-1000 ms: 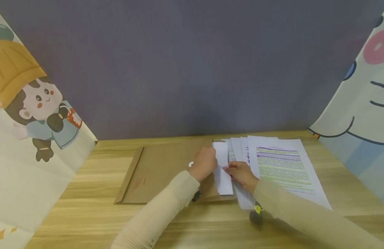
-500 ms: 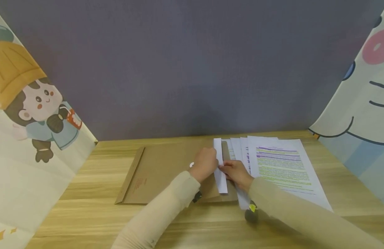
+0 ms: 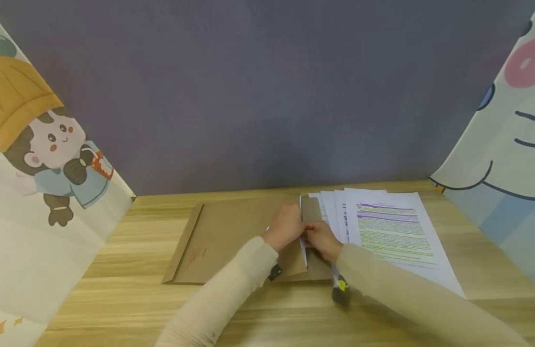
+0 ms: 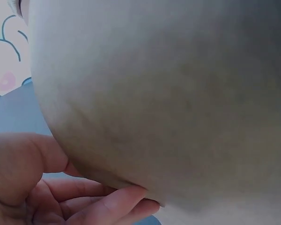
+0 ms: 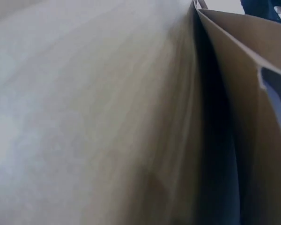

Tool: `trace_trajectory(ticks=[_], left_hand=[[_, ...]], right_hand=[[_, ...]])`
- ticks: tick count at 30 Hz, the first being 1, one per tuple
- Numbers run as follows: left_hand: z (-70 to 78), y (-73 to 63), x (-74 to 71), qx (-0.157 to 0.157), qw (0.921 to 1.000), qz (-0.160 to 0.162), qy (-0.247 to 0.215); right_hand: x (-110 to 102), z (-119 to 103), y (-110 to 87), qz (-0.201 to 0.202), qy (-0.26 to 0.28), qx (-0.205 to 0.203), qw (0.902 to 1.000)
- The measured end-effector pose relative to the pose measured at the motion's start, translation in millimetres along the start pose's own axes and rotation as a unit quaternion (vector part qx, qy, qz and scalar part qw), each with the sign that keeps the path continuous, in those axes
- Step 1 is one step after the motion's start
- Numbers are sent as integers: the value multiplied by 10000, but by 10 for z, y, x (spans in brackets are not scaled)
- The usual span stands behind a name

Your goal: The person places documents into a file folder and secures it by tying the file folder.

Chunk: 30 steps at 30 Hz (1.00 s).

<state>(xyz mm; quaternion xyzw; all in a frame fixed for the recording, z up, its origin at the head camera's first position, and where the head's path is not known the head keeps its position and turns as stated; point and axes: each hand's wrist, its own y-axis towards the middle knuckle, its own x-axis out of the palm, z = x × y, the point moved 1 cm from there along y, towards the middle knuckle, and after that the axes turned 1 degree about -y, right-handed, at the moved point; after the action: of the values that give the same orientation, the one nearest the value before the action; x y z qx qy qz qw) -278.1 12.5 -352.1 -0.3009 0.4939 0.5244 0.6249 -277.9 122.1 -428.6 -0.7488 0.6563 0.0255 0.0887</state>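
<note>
A brown kraft document envelope [image 3: 233, 246] lies flat on the table. My left hand [image 3: 286, 226] grips its right-hand opening edge with curled fingers. At the same edge, my right hand [image 3: 321, 238] meets the left one, its thumb and fingers pinching the white paper [image 3: 303, 250], of which only a thin strip shows. The envelope's brown flap [image 3: 312, 212] extends to the right beneath the right hand. In the right wrist view, folded brown walls [image 5: 248, 79] stand beside a dark gap. A large blurred surface fills most of the left wrist view.
Several printed sheets [image 3: 395, 236] with purple and green highlighting lie overlapped at the right on the wooden table [image 3: 133, 308]. A dark grey panel [image 3: 267, 96] stands behind, with cartoon-printed sheets [image 3: 55, 159] at both sides.
My right hand has moved left to meet the left hand. The white paper has slid left into the envelope, its visible strip narrowing. The left hand has stayed nearly still.
</note>
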Motion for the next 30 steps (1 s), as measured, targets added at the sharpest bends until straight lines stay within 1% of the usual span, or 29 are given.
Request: trace_trajectory(ticks=[3,6,10,12,15,19,21,25,30], left_hand=[[-3,2,-3,37,10000,-31,38],[-7,6,-13,105,9999,-67,-108],[-22,4,-31,138,9990,-72,-419],[-31,1,-39,134,9989,-55,-450],[-44,-1,-43,152,9993,-27,-338],[-41,6,-47,194,9995,8,-240],[-42,9,-43,170,9994,18,-300],[-47,1,-37,118,9994,17,-324],[-50,-23,-27,90,9996,-19,-276]], right_hand=[[28,20,21,-107,225,7,9997],[50,20,28,-220,379,-21,9990],[62,12,30,-311,357,-14,9989],[58,10,32,-353,372,31,9987],[31,5,28,-547,513,51,9972],[-78,-31,12,-917,758,81,9929],[-152,-54,-7,-1037,759,119,9916],[-303,-75,-80,-1090,770,221,9908],[-502,-42,-215,-1326,859,152,9873]])
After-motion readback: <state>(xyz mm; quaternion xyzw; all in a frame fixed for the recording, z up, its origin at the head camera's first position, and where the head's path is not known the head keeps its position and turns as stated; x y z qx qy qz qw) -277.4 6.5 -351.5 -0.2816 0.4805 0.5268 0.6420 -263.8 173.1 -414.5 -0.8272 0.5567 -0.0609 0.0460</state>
